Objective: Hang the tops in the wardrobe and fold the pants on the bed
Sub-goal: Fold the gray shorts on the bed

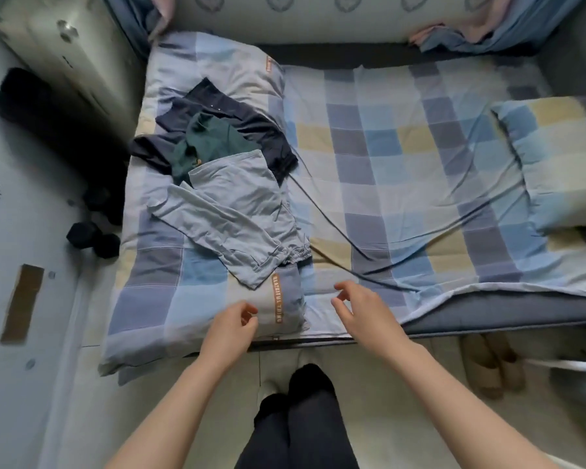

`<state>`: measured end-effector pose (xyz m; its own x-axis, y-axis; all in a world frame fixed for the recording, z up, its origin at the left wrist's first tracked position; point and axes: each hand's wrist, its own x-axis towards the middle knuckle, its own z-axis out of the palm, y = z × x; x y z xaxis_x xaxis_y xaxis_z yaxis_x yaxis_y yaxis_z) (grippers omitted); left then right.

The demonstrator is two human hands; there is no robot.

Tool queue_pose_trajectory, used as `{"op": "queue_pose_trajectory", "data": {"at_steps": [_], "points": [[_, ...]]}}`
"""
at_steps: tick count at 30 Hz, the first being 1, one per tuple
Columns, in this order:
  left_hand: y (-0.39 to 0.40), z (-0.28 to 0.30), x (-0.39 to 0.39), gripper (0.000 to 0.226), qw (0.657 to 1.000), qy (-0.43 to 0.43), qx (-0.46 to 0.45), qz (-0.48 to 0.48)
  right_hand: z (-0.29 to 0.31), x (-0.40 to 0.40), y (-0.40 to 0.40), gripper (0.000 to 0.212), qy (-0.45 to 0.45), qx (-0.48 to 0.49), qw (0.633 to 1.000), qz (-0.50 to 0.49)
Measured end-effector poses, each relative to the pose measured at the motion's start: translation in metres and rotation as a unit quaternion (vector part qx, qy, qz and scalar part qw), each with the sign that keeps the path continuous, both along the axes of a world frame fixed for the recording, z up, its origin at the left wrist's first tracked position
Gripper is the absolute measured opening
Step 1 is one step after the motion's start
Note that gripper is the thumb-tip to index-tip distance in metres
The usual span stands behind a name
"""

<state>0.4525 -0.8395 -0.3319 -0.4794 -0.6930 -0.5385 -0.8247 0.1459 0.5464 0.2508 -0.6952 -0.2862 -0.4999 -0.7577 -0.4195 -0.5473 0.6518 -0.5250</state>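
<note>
Now my left hand [232, 321] and right hand [359, 306] hover empty, fingers loosely curled; grabbing the grey pants [230, 214] carelessly could drag the tops [217, 130] along.

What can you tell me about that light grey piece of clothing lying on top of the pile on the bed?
The light grey garment looks like thin, soft fabric, loosely folded and wrinkled, with a gathered elastic edge at its lower right corner. It lies flat on the checked quilt on the bed's left side, overlapping a dark green garment and a navy one behind it. Neither hand touches it; both hover nearer the bed's edge.
</note>
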Motion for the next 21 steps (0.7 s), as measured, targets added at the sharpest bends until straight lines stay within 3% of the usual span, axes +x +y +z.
{"op": "queue_pose_trajectory", "data": {"at_steps": [12,13,21], "points": [[-0.087,-0.143,-0.07,0.038,0.98,-0.179,0.043,-0.077,-0.168,-0.079,-0.166,0.024,0.037,0.062,0.974,0.213],[-0.091,-0.172,-0.069,0.04,0.977,-0.196,0.054,-0.071,-0.202,-0.077,-0.182,0.025,0.037,0.078,0.967,0.242],[-0.11,-0.268,-0.081,0.072,0.973,-0.206,0.055,-0.086,-0.301,-0.076,-0.243,0.053,0.019,0.158,0.959,0.236]]}}
